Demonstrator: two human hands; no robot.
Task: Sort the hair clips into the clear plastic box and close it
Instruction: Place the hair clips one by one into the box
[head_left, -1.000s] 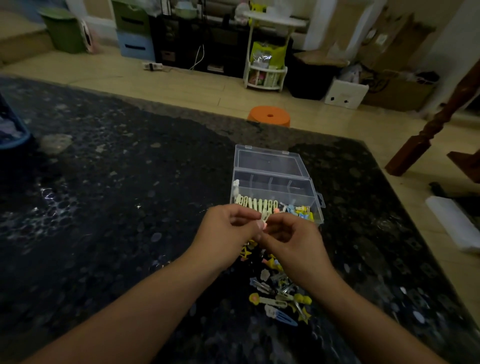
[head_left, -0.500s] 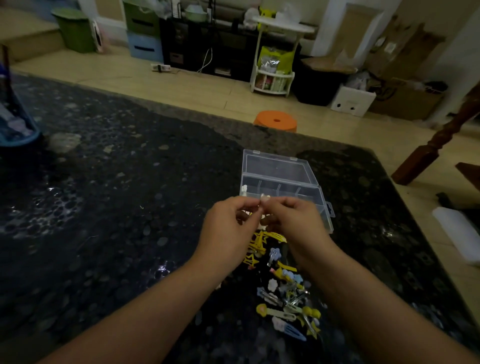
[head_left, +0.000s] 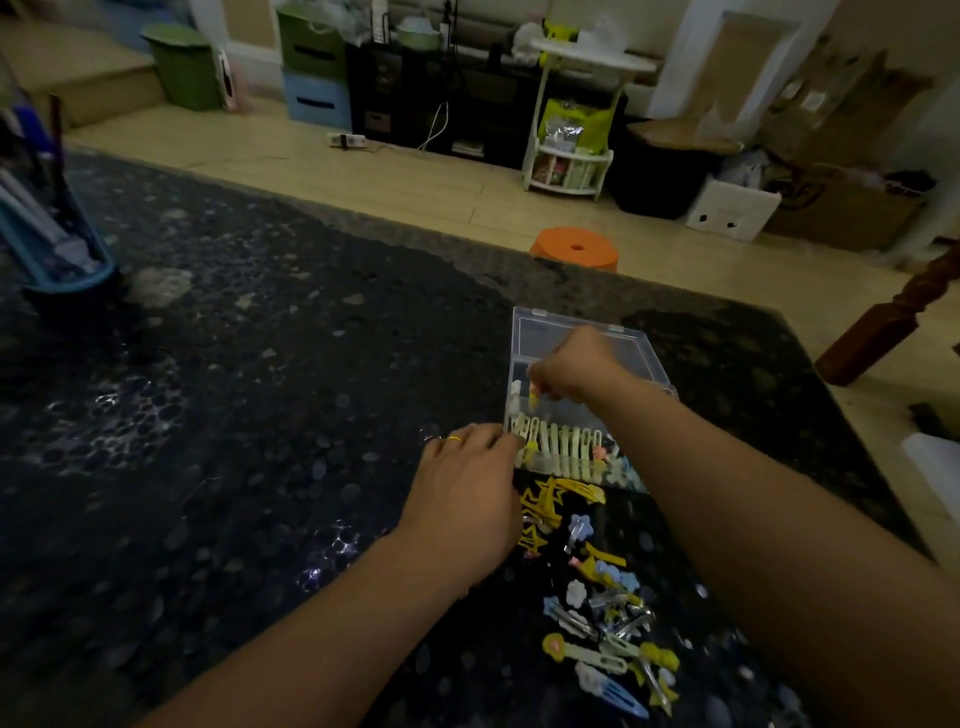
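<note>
The clear plastic box (head_left: 644, 347) lies open on the dark table, its lid flat behind it. A row of pale clips (head_left: 563, 448) fills its near compartment. My right hand (head_left: 571, 366) reaches over the box and pinches a small yellow-orange hair clip (head_left: 534, 397) above a far-left compartment. My left hand (head_left: 470, 493) rests at the box's near left corner with its fingertips at the corner; whether it holds anything is hidden. A loose pile of hair clips (head_left: 602, 597), yellow, blue and white, lies on the table just in front of the box.
The dark speckled table (head_left: 234, 415) runs far to the left, where a blue basket (head_left: 47, 249) stands at its edge. An orange stool (head_left: 574, 249) sits on the floor beyond the far edge. A wooden post (head_left: 883, 322) stands to the right.
My hands have parted. The right one carried the small clip forward over the box's far compartments. The left one dropped to the box's near left corner.
</note>
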